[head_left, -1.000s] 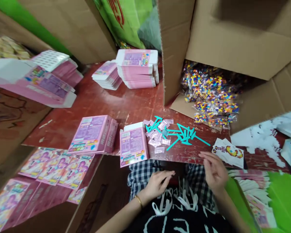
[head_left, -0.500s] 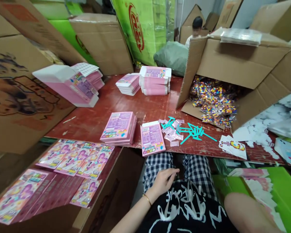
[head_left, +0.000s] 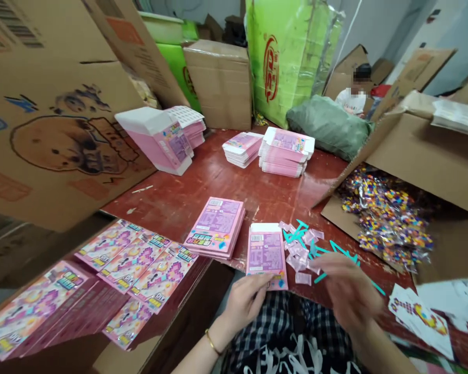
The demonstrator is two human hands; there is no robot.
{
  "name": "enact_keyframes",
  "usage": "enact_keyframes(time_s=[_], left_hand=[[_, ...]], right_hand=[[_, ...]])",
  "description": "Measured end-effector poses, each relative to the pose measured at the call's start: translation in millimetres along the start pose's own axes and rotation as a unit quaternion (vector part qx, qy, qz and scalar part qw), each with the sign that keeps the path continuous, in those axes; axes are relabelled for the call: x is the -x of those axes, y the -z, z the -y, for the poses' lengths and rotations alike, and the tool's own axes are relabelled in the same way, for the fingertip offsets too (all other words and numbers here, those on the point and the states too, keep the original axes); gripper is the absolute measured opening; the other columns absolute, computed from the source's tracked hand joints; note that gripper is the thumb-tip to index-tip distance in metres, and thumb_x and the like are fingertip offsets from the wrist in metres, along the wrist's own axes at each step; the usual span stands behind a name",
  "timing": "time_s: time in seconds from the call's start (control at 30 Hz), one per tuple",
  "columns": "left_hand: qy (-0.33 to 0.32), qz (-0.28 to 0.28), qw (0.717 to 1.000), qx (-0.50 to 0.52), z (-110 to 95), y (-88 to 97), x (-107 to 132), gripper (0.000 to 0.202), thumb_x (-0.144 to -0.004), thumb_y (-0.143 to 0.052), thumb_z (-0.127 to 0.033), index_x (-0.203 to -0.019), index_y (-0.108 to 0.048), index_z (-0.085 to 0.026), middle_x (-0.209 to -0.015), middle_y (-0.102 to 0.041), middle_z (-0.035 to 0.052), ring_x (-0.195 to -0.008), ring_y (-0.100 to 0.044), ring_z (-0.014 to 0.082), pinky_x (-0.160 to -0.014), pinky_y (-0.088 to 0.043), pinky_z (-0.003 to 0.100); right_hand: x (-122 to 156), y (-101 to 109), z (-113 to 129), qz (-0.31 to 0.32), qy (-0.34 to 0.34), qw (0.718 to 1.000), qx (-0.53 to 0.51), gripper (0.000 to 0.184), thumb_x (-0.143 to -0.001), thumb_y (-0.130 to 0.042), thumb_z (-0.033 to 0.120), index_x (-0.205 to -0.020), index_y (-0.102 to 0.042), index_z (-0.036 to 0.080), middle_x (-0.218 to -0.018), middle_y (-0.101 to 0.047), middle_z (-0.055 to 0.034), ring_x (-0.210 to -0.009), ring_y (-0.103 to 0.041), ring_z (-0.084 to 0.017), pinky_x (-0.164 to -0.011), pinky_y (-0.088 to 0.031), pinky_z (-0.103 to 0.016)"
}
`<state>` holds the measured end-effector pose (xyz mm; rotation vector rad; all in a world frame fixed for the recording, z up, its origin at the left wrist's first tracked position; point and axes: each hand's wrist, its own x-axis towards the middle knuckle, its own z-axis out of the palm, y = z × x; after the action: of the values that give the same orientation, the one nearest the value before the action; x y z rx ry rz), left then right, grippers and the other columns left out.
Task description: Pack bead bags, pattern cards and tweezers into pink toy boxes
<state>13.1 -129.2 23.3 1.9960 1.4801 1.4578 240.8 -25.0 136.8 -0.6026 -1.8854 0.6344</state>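
Observation:
My left hand reaches up to the near edge of a flat pink box lying at the table's front edge, fingers loosely curled and touching its lower edge. My right hand hovers, motion-blurred, over the near side of a pile of teal plastic tweezers and small clear packets. Nothing shows in either hand. A stack of pink boxes lies left of the single box.
A cardboard box on its side spills bags of coloured beads at right. Stacks of flat pink cartons sit at the back of the red table. A carton of filled boxes stands at lower left. Printed cards lie right. A person sits far back.
The view has lifted and swung. My left hand rose from my lap to the single pink box. My right hand came back into view over the tweezers.

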Motion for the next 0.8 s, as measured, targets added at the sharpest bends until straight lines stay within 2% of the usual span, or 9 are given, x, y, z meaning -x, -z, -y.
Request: enact_keyframes(time_s=[0.1, 0.17, 0.23, 0.3, 0.4, 0.53, 0.63, 0.73, 0.8], left_hand=[[0.063, -0.034, 0.997, -0.039, 15, 11.6, -16, 0.045, -0.094, -0.053, -0.016, -0.135, -0.057, -0.034, -0.118, -0.073, 0.0059, -0.109, -0.070, 0.0235, -0.093, -0.059, 0.040], [0.137, -0.043, 0.988, -0.051, 30, 7.5, -18, 0.042, -0.095, -0.054, -0.022, -0.135, -0.057, -0.031, -0.133, -0.065, 0.0079, -0.126, -0.060, 0.0264, -0.107, -0.051, 0.048], [0.224, -0.052, 0.972, -0.046, 47, -5.4, -15, 0.049, -0.094, -0.057, -0.030, -0.143, -0.049, -0.027, -0.148, -0.052, 0.0117, -0.138, -0.048, 0.0294, -0.115, -0.040, 0.054], [0.304, -0.057, 0.951, -0.021, 64, -22.3, -8, 0.067, -0.091, -0.062, -0.038, -0.151, -0.036, -0.022, -0.155, -0.042, 0.0176, -0.143, -0.041, 0.0326, -0.118, -0.034, 0.057], [0.362, -0.058, 0.930, 0.036, 82, -43.7, -1, 0.082, -0.087, -0.066, -0.045, -0.154, -0.026, -0.018, -0.156, -0.039, 0.0211, -0.144, -0.039, 0.0330, -0.120, -0.029, 0.055], [0.373, -0.076, 0.921, 0.081, 90, -52.0, -2, 0.083, -0.086, -0.066, -0.049, -0.153, -0.028, -0.019, -0.156, -0.039, 0.0186, -0.143, -0.041, 0.0298, -0.121, -0.030, 0.048], [0.385, -0.080, 0.915, 0.092, 91, -49.0, -5, 0.085, -0.083, -0.070, -0.048, -0.152, -0.030, -0.019, -0.157, -0.038, 0.0180, -0.143, -0.042, 0.0299, -0.120, -0.031, 0.048], [0.391, -0.082, 0.911, 0.101, 91, -47.4, -8, 0.087, -0.081, -0.073, -0.048, -0.152, -0.031, -0.020, -0.159, -0.036, 0.0155, -0.145, -0.038, 0.0295, -0.122, -0.029, 0.047], [0.396, -0.090, 0.907, 0.110, 89, -47.9, -10, 0.088, -0.078, -0.075, -0.048, -0.151, -0.033, -0.021, -0.158, -0.038, 0.0149, -0.144, -0.039, 0.0301, -0.121, -0.029, 0.047]], right_hand=[[7, -24, -44, 0.036, -0.025, 0.999, -0.015, 0.014, -0.102, -0.055, 0.020, -0.108, -0.067, 0.024, -0.096, -0.069, -0.0054, -0.087, -0.068, -0.023, -0.077, -0.059, -0.036], [30, -25, -77, 0.027, -0.087, 0.996, 0.016, 0.012, -0.102, -0.056, 0.023, -0.105, -0.068, 0.021, -0.098, -0.069, -0.0064, -0.089, -0.067, -0.024, -0.079, -0.057, -0.035], [58, -19, -105, -0.004, -0.150, 0.987, 0.050, 0.016, -0.103, -0.056, 0.030, -0.106, -0.068, 0.020, -0.103, -0.068, -0.0083, -0.094, -0.066, -0.025, -0.080, -0.056, -0.037], [81, -9, -125, -0.039, -0.187, 0.978, 0.081, 0.022, -0.103, -0.055, 0.035, -0.107, -0.068, 0.019, -0.106, -0.067, -0.0099, -0.097, -0.065, -0.027, -0.082, -0.056, -0.040], [91, 7, -145, -0.048, -0.182, 0.976, 0.113, 0.023, -0.103, -0.055, 0.037, -0.107, -0.068, 0.018, -0.108, -0.066, -0.0106, -0.099, -0.065, -0.028, -0.087, -0.055, -0.045], [72, 29, -169, 0.026, -0.135, 0.982, 0.129, 0.023, -0.103, -0.052, 0.036, -0.112, -0.065, 0.019, -0.116, -0.064, -0.0112, -0.109, -0.061, -0.028, -0.096, -0.052, -0.046], [51, 30, -183, 0.089, -0.094, 0.983, 0.130, 0.023, -0.103, -0.050, 0.032, -0.117, -0.063, 0.019, -0.119, -0.063, -0.0115, -0.112, -0.060, -0.027, -0.099, -0.051, -0.044], [39, 4, -183, 0.186, -0.057, 0.971, 0.139, 0.026, -0.100, -0.052, 0.026, -0.121, -0.064, 0.015, -0.125, -0.061, -0.0145, -0.119, -0.055, -0.029, -0.103, -0.048, -0.047], [37, -25, -177, 0.269, -0.046, 0.945, 0.177, 0.036, -0.095, -0.061, 0.023, -0.129, -0.061, 0.012, -0.140, -0.051, -0.0164, -0.133, -0.042, -0.034, -0.111, -0.039, -0.054]])
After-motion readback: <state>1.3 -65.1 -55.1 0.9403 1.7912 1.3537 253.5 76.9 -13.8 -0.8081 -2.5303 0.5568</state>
